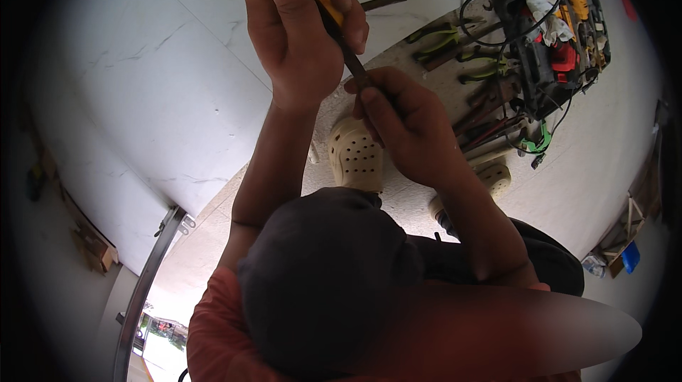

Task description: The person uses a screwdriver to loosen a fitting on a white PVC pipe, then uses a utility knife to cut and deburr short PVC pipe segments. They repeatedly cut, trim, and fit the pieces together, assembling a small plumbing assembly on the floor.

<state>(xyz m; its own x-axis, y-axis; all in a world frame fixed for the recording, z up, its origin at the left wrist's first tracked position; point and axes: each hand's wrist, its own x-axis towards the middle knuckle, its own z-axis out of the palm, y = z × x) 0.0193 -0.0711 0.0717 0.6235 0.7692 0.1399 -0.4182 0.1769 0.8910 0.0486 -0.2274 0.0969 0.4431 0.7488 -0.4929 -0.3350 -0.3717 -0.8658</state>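
My left hand [298, 44] is closed around a yellow-and-black utility knife [323, 0] at the top of the view. Its thumb presses along the yellow body, part of which is cut off by the upper edge. From the knife a dark, narrow metal strip [352, 62], which looks like its blade, slants down to the right. Thumb and fingers of my right hand [412, 122] pinch the lower end of that strip and hide its tip. A second dark flat strip [384, 2] lies on the pale marbled surface just beyond my left fingers.
At the right stands a black tool carrier [529, 62] crammed with tools and cable. Beside it lie several green-handled pliers [442, 42] and a green clamp-like tool [543, 140]. Beige clogs [355, 153] are below my hands. A metal-framed edge [153, 268] runs at lower left.
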